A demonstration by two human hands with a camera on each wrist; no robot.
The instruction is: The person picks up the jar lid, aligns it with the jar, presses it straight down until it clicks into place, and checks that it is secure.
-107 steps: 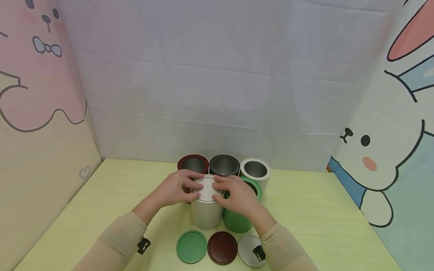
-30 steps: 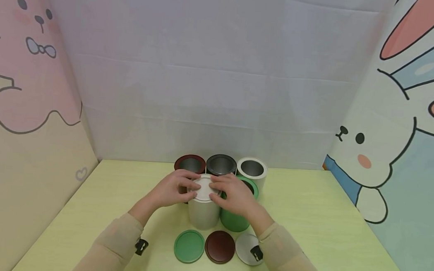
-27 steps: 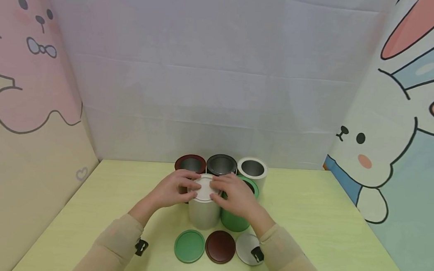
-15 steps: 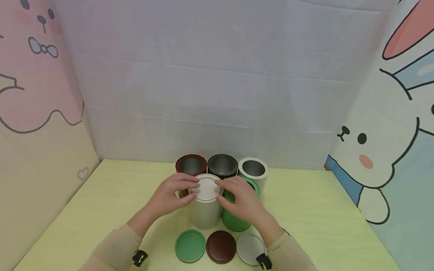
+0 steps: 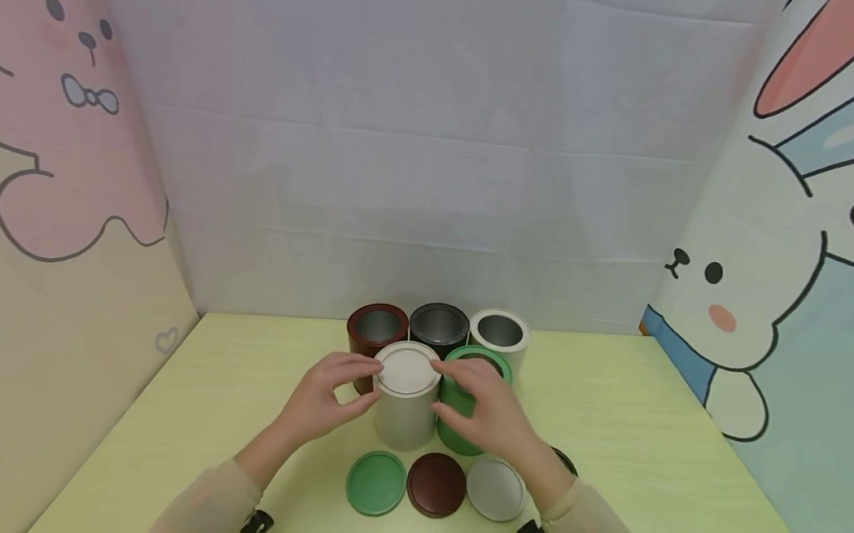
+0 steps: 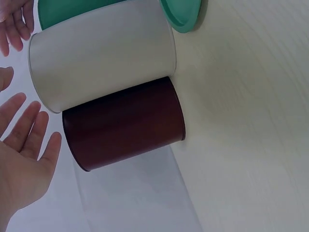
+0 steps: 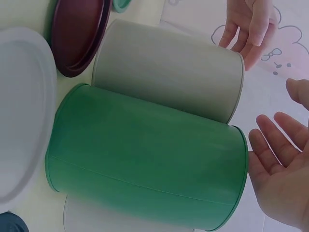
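A light grey-white canister point(image 5: 405, 420) stands in the front row with a white lid point(image 5: 408, 369) seated on its top. To its left is my left hand point(image 5: 325, 400), fingers spread and relaxed, the fingertips by the lid's left edge. My right hand point(image 5: 488, 407) is at its right, above the open green canister point(image 5: 462, 419), with nothing in its grasp. In the left wrist view the left hand point(image 6: 26, 159) has a gap to the dark red canister point(image 6: 123, 128). The right wrist view has my right hand point(image 7: 285, 174) beside the green canister's rim.
Behind stand open dark red point(image 5: 378, 325), black point(image 5: 440, 324) and white point(image 5: 500, 330) canisters. Along the front lie a green lid point(image 5: 376, 483), a dark red lid point(image 5: 436, 485) and a greyish-white lid point(image 5: 496, 489). A black rim point(image 5: 565, 460) shows partly behind my right forearm.
Both hands have come off the white lid and moved apart, back toward me. The lid and canister stay in place; more of the front greyish-white lid shows.
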